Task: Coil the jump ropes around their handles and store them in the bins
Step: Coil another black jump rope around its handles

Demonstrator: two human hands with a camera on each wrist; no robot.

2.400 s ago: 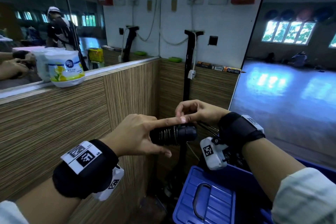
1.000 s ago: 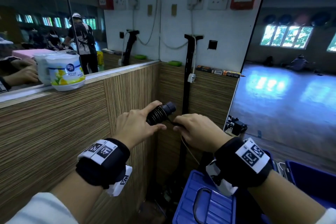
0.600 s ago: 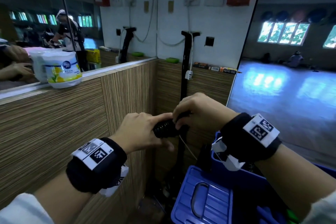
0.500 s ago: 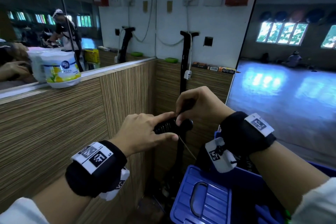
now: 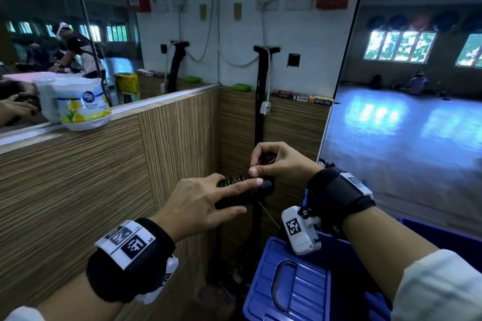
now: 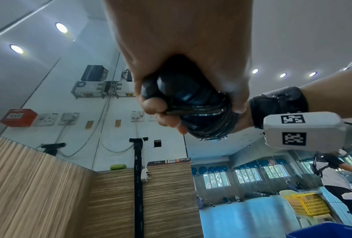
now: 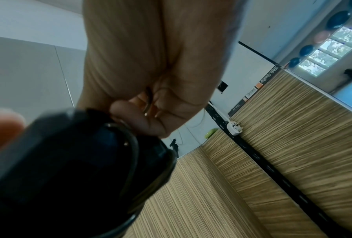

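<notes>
My left hand grips a pair of black jump rope handles held level at chest height, index finger stretched along the top and thumb underneath. Thin dark rope is wound in tight turns round them. In the left wrist view the fingers curl round the handle bundle and its coils. My right hand sits just above the free end of the handles and pinches the loose rope between thumb and fingers. A short length of rope hangs below. The blue bin stands below my right forearm.
A blue lid with a handle slot lies at the bottom right. A wood-panelled wall with a mirror ledge carries a white tub on the left. A black upright bar stands in the corner ahead.
My right hand has circled the end of the handles with the rope, from beside and below them to just above. The left hand keeps its hold and has barely moved.
</notes>
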